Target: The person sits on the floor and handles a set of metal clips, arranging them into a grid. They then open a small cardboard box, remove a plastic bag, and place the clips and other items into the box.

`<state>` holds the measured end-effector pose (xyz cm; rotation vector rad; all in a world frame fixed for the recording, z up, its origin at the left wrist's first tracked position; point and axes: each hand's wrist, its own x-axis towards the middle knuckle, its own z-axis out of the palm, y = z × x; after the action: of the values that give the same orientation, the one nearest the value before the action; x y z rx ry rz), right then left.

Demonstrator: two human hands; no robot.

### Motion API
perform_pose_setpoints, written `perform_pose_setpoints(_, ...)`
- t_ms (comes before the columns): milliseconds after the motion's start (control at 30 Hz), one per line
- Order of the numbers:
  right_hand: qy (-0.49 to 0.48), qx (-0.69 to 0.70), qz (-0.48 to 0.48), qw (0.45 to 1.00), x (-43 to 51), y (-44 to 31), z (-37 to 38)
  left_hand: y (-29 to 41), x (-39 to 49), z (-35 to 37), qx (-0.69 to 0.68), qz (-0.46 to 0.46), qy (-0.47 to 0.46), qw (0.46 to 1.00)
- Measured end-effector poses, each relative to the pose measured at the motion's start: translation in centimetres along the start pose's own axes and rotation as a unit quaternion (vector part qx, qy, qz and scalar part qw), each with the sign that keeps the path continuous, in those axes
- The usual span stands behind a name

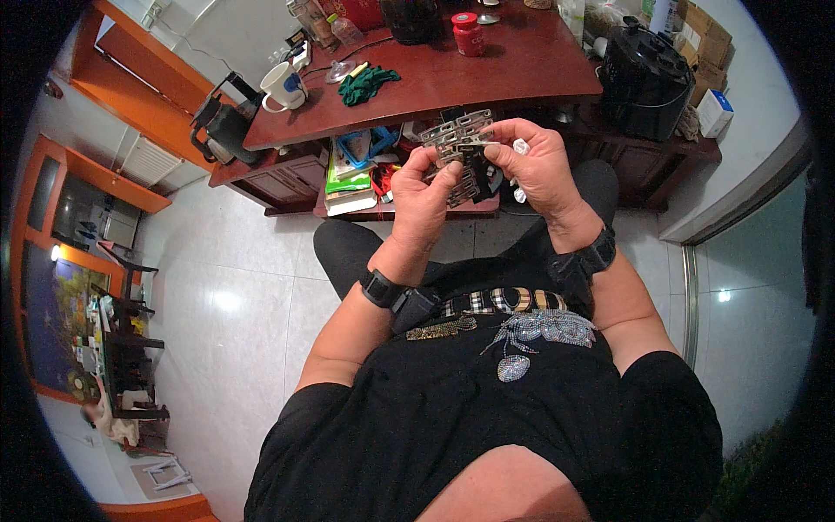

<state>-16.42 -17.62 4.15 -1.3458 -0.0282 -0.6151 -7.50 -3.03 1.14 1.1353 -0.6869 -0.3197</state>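
My left hand [419, 196] pinches a bunch of slotted silver metal clips [449, 149] between thumb and fingers, in front of the table edge. More of the clips hang below its fingertips. From the right side, my right hand [540, 164] meets the bunch, its thumb and forefinger closed on one metal clip [481, 143]. A crumpled white tissue [520, 147] shows against the right palm. The fingers hide part of the bunch, and how the clips are joined cannot be made out.
On the dark red table [417, 91] are a white mug [284, 86], a green cloth [366, 85] and a red jar [468, 35]. A black vacuum jug [222, 127] stands left, a black cooker [646, 78] right. Books [349, 186] fill the shelf below. Far left, a person [111, 421] is visible.
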Motion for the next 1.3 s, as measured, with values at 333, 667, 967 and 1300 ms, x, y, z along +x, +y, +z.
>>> perform_pose_setpoints(333, -0.002, -0.05, -0.023, 0.998, 0.0, -0.2, 0.0, 0.3, 0.0, 0.5, -0.085, -0.021, 0.028, 0.996)
perform_pose_setpoints(667, 0.02, -0.132, -0.128, 0.983, 0.3, -0.9, -0.6, 0.2, 0.2, 0.2, -0.09, -0.037, 0.011, 0.995)
perform_pose_setpoints(967, 0.002, -0.103, 0.056, 0.993, 0.7, -1.5, -4.0, 1.8, 1.3, -2.2, -0.243, -0.12, -0.032, 0.962)
perform_pose_setpoints(1300, -0.017, -0.052, 0.169, 0.984, 1.1, 1.4, -3.6, 2.2, 1.1, -2.0, -0.251, -0.128, -0.066, 0.957)
